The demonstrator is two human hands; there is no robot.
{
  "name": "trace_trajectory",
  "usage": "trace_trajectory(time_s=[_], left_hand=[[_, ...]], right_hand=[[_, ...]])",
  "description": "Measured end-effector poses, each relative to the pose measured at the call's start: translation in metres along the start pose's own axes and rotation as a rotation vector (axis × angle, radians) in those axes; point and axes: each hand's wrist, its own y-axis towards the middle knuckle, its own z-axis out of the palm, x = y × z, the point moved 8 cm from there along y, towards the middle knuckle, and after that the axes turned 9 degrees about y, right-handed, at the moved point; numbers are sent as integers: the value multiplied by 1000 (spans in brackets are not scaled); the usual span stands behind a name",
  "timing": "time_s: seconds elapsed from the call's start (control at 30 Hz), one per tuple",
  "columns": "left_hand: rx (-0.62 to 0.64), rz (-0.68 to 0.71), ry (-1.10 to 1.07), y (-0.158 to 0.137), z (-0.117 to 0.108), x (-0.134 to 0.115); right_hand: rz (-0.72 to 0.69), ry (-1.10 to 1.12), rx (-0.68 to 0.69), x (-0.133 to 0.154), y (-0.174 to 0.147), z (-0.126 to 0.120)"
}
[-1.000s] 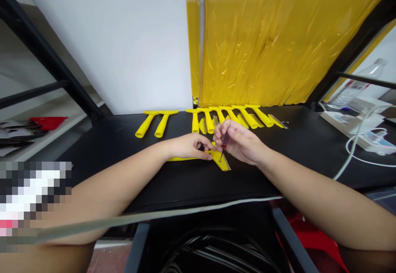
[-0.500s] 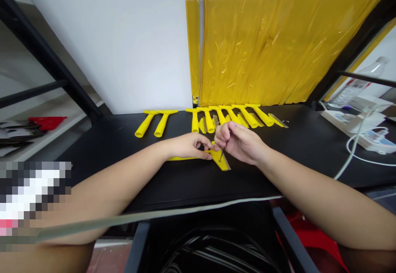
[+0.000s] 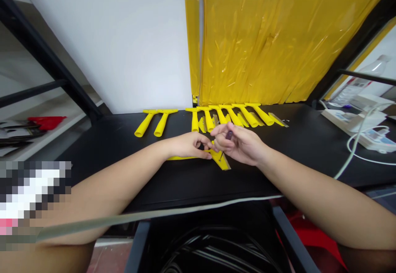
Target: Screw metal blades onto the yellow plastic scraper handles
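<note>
A yellow scraper (image 3: 220, 162) with a clear or metallic strip along its edge lies on the black table, its handle stretching left under my left wrist. My left hand (image 3: 194, 146) pinches the scraper near its head, thumb and forefinger closed on it. In my right hand (image 3: 238, 143) is a small screwdriver (image 3: 229, 135) with a dark purple handle. Its thin shaft slants down, and the tip meets a spot on the scraper's head. Behind the hands stands a row of yellow scraper handles (image 3: 194, 120), with several flat yellow blade pieces (image 3: 276, 119) between and beside them.
Two more yellow handles (image 3: 161, 124) lie at the back left. White boxes with cables (image 3: 368, 130) and a plastic bottle (image 3: 355, 81) are at the right. A white cord (image 3: 198, 211) runs along the table's front edge. Red and black items (image 3: 46, 123) fill the left shelf.
My right fingers have loosened and shifted around the screwdriver, so more of its handle shows. My left hand and the scraper have stayed in place.
</note>
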Motion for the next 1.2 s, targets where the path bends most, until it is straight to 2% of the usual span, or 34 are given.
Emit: trace_trajectory(time_s=[0.27, 0.4, 0.5, 0.9, 1.07, 1.13, 1.2], left_hand=[[40, -5, 10, 2, 4, 5], [57, -28, -21, 1, 5, 6], [43, -26, -7, 0, 4, 4], [9, -6, 59, -9, -8, -12], [-19, -21, 12, -11, -13, -8], [-16, -28, 10, -11, -13, -6], [-10, -31, 6, -11, -13, -5]], right_hand=[[-57, 56, -4, 7, -3, 7], [39, 64, 50, -2, -2, 10], [25, 72, -1, -1, -3, 6], [-91, 29, -212, 35, -7, -26], [-122, -85, -247, 35, -6, -33], [-136, -240, -288, 33, -5, -40], [-133, -508, -358, 32, -7, -50]])
